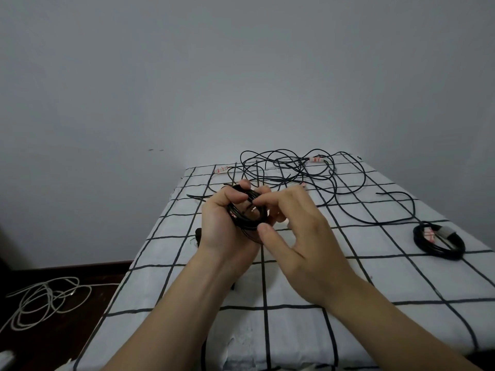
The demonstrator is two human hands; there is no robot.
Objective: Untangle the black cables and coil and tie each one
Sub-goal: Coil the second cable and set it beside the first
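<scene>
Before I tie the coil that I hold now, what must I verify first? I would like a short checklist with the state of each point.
1. Grip of the left hand round the coil: ok.
2. Thumb and forefinger of the right hand on the coil: ok.
3. Loops gathered in one bundle: ok.
4. Tie ready at the fingers: cannot tell, it is hidden.
5. Free end clear of the tangle: cannot tell.
6. Free space on the table near the finished coil: ok.
</scene>
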